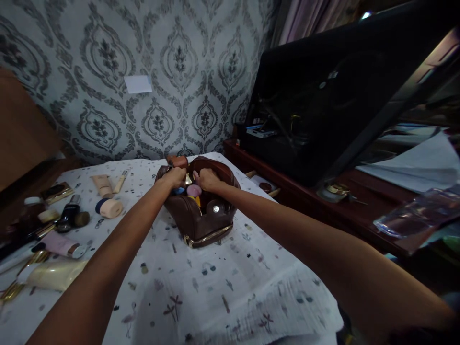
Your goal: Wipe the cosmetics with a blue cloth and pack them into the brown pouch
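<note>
A dark brown leather handbag (201, 232) stands unzipped on the cloth, with a round silver snap on its near flap. My left hand (174, 178) is over the bag's left side, fingers curled down into the opening. Across from it, my right hand (207, 179) is also inside the opening, closed with the thumb on the left. What either hand grips is hidden. Between and below them lie a pink round item (194, 190), a yellow item (198, 200), a blue item (178, 190) and a small pale item (188, 179).
On the printed white cloth (201, 297), several cosmetics lie at left, including a cream tube (53, 274), a pink tube (62, 243), a beige tube (102, 185) and a round navy-capped jar (109, 208). At right, a large black screen (316, 96) stands on a reddish-brown desk (373, 215) with papers.
</note>
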The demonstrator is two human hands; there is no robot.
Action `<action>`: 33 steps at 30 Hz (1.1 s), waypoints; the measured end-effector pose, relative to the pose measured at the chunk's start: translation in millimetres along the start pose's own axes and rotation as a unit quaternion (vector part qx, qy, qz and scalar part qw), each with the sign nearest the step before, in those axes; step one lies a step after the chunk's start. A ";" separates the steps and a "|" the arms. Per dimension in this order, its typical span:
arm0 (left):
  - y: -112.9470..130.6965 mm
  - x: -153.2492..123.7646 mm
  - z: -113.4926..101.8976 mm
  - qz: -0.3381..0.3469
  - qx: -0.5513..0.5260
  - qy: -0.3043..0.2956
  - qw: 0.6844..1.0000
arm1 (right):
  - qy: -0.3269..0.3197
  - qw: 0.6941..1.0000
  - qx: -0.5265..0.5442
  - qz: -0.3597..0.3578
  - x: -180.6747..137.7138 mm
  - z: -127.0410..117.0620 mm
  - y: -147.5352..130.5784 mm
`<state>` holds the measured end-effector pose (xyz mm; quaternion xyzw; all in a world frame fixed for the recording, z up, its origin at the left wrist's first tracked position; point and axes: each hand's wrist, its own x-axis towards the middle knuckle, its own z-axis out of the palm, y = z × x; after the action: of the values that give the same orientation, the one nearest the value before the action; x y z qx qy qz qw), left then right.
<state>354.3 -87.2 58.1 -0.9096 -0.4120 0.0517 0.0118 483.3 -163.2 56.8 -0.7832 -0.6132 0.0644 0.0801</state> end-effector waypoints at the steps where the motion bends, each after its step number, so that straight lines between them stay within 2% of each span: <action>1: -0.2 0.0 0.1 0.000 0.000 0.000 1.000 | 0.006 1.000 -0.007 -0.001 -4.1 -1.8 -1.2; 5: -0.7 0.5 0.9 -0.001 0.006 0.003 1.000 | 0.020 0.998 -0.041 -0.038 -20.7 -6.5 -5.5; 10: 0.3 1.4 2.1 0.000 0.011 0.004 1.000 | -0.029 0.994 -0.070 -0.079 -27.6 -2.2 -7.0; 23: 1.3 2.7 2.3 -0.002 0.011 -0.002 1.000 | -0.044 0.996 -0.057 -0.046 -27.7 -4.5 -11.0; 33: 2.7 0.4 0.2 -0.009 0.002 -0.023 1.000 | -0.048 0.997 -0.021 -0.049 -25.8 0.1 -6.1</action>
<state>356.5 -88.6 57.7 -0.9045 -0.4200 0.0736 0.0041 471.3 -186.8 58.0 -0.7499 -0.6550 0.0847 0.0370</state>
